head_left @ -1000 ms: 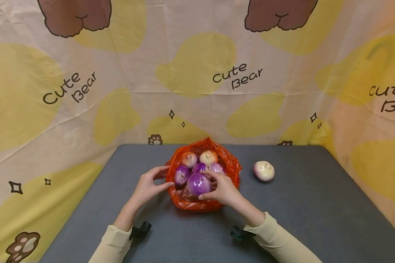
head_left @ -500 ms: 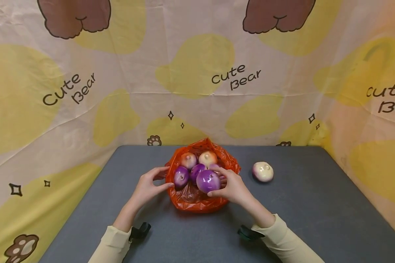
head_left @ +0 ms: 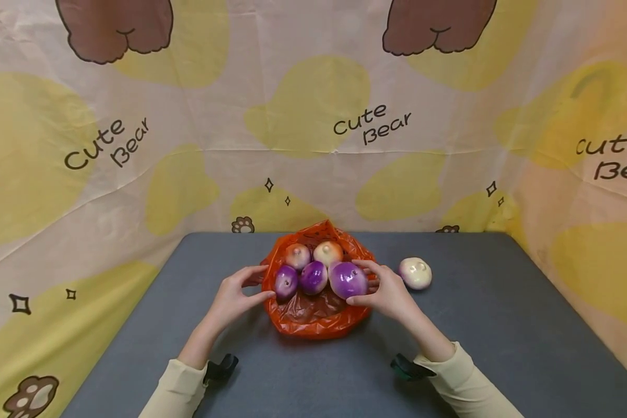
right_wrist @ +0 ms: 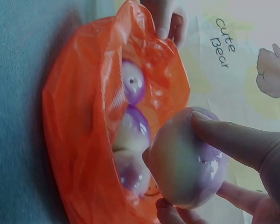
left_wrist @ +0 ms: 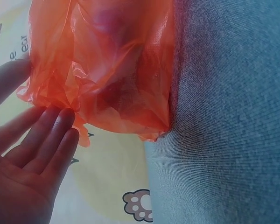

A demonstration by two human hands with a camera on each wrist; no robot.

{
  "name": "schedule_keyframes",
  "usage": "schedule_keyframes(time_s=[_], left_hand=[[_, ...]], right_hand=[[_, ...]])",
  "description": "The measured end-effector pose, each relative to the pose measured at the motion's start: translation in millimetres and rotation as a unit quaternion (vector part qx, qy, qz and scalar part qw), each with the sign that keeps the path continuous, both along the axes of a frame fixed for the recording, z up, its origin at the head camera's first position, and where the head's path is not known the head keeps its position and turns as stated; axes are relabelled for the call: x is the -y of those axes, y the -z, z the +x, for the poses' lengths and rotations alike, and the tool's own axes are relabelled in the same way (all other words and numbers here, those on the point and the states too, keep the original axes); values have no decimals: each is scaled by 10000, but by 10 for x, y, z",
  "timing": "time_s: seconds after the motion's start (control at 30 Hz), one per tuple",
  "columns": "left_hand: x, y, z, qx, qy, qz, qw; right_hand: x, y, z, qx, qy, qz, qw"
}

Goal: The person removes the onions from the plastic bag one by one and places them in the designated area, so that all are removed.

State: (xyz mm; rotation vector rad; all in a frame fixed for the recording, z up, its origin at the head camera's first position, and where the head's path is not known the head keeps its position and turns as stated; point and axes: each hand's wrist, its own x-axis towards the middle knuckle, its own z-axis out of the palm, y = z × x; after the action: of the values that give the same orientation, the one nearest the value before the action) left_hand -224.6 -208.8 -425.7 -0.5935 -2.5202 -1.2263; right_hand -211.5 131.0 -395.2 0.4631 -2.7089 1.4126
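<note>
A purple onion (head_left: 348,280) is gripped between the thumb and fingers of my right hand (head_left: 389,288), above the right side of an open red plastic bag (head_left: 313,328). In the right wrist view this onion (right_wrist: 186,158) shows a pale, pointed end facing the bag. My left hand (head_left: 240,290) holds the bag's left rim with thumb and fingertips; the left wrist view has these fingers (left_wrist: 56,130) against the thin plastic. Inside the bag lie several onions, among them a purple onion (head_left: 314,277) in the middle and a paler onion (head_left: 328,253) at the back.
One white and purple onion (head_left: 415,273) rests on the dark grey table (head_left: 480,325), just right of my right hand. Behind the table hangs a printed cloth (head_left: 303,104), which also covers the sides.
My right hand has carried the purple onion rightward over the bag, from its front middle to its right side. The left hand has stayed at the left rim.
</note>
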Motion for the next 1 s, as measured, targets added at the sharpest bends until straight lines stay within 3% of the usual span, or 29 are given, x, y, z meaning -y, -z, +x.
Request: schedule_keyframes(time_s=[0.33,0.77,1.0], left_hand=[[-14,11,-9,32,-34,-41,10000],[-10,15,4,38,9,-13,10000],[-16,0,1,1,42,-46,10000]], right_hand=[[-223,-39,-51,43,-5,-237,9997],[-478,-115,-53,-20,532,-89,9985],[-637,-155,-49,227,763,-11,9968]])
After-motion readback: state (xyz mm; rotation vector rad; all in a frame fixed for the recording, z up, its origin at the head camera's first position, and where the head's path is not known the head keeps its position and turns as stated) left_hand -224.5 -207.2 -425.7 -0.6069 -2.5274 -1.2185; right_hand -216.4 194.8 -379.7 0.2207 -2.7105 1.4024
